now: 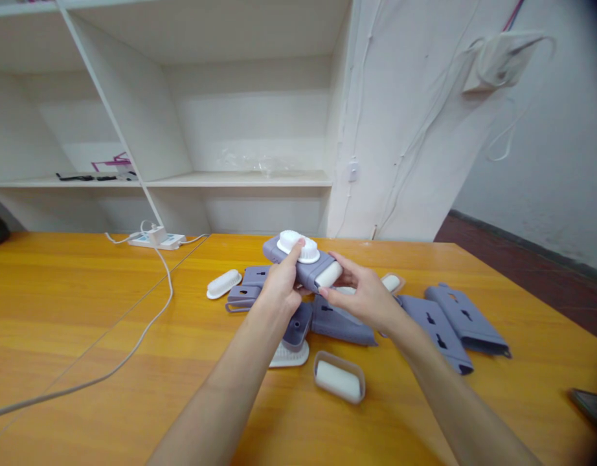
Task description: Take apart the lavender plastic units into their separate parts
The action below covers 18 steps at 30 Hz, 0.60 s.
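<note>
In the head view, both hands hold up a grey-purple plastic case above the table. My left hand wraps around its near side, with the thumb on a white oval ribbed piece lying on top of the case. At the right end a white rounded block sticks out. My right hand closes its fingers around that end; its exact contact is partly hidden. Below the hands lie more grey-purple parts, a small grey-purple tray and another white ribbed piece.
A translucent box with a white block lies in front. Flat grey-purple holders lie right, and a white oval piece left. A power strip and its cable are at left. A dark phone-like object sits far right.
</note>
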Each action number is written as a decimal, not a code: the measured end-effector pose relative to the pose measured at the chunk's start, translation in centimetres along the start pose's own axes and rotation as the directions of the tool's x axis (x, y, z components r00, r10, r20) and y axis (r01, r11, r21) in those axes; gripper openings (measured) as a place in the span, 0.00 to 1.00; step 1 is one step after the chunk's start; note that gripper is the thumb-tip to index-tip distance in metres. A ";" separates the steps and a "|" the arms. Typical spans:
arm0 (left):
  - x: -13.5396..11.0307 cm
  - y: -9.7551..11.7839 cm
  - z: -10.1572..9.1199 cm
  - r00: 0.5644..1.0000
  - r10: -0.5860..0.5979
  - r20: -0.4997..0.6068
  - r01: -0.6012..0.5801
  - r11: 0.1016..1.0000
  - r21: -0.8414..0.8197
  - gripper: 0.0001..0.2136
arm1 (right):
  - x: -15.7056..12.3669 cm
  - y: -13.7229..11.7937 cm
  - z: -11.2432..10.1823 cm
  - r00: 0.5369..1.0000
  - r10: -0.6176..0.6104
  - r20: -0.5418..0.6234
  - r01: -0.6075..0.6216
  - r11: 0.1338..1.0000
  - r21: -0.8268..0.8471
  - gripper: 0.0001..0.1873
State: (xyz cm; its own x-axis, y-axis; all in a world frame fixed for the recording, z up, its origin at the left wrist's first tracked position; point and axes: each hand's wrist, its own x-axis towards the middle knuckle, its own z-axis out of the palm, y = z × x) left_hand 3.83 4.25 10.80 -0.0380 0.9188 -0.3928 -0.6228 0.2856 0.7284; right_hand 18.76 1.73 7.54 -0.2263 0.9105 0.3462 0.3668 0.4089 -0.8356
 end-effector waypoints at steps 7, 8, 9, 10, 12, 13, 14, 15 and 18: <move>-0.7 -0.8 0.4 0.998 0.058 -0.005 -0.058 0.997 0.059 0.19 | -0.2 -0.6 0.4 0.987 -0.155 -0.050 0.140 0.964 -0.226 0.42; -0.8 -0.9 0.5 0.997 0.075 -0.002 -0.075 0.995 0.073 0.19 | -0.2 -0.6 0.5 0.987 -0.155 -0.043 0.143 0.968 -0.205 0.42; -1.0 -1.0 0.7 0.995 0.097 0.001 -0.096 0.991 0.088 0.20 | -0.2 -0.7 0.7 0.989 -0.146 -0.036 0.138 0.976 -0.171 0.43; -1.2 -1.0 0.8 0.993 0.117 0.007 -0.117 0.988 0.101 0.20 | -0.2 -0.7 0.8 0.991 -0.131 -0.028 0.126 0.984 -0.126 0.43; -1.5 -0.9 0.9 0.989 0.144 0.020 -0.146 0.983 0.111 0.20 | -0.2 -0.9 0.8 0.996 -0.087 -0.002 0.087 0.996 -0.033 0.44; -1.6 -0.7 0.9 0.989 0.147 0.031 -0.150 0.983 0.110 0.19 | -0.2 -1.0 0.7 0.998 -0.065 0.012 0.065 0.998 0.002 0.44; -1.6 -0.6 0.9 0.989 0.143 0.043 -0.147 0.984 0.104 0.19 | -0.2 -1.1 0.6 0.999 -0.044 0.028 0.044 0.999 0.024 0.46; -1.6 -0.4 0.8 0.989 0.137 0.054 -0.142 0.985 0.097 0.19 | -0.2 -1.2 0.4 0.999 -0.024 0.045 0.023 0.999 0.033 0.47; -1.1 -0.4 0.5 0.993 0.100 0.066 -0.106 0.990 0.089 0.19 | -0.1 -1.4 0.0 0.997 0.017 0.078 -0.018 1.000 0.014 0.47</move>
State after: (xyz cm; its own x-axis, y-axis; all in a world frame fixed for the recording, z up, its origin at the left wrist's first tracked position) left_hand 4.46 3.22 11.25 -0.0485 0.9587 -0.2802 -0.5437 0.2100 0.8126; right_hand 18.29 1.07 8.63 -0.2895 0.9097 0.2976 0.3583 0.3913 -0.8476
